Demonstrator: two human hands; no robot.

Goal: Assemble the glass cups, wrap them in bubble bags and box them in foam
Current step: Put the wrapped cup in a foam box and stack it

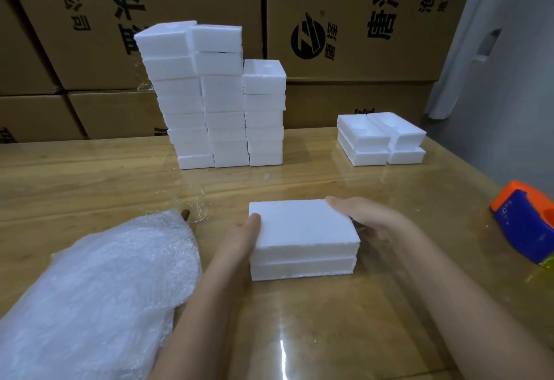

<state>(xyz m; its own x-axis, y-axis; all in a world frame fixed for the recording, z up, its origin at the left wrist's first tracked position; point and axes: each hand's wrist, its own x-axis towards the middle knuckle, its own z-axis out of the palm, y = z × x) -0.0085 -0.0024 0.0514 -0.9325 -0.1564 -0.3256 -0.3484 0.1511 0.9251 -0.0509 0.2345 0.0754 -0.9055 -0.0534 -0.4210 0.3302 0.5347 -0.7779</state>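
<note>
The closed foam box (302, 231) is pressed between flat left hand (241, 238) and right hand (364, 217); stacking beyond them is probably needed.

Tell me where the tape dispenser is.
In the head view, the orange-and-blue tape dispenser sits on the table at far right, beyond the right hand pressing the closed foam box.

Cardboard cartons (359, 20), tape dispenser (524, 226), wooden table (299, 334)

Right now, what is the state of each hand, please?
Left hand: open, flat against the foam box.
Right hand: open, flat against its other side.
</note>
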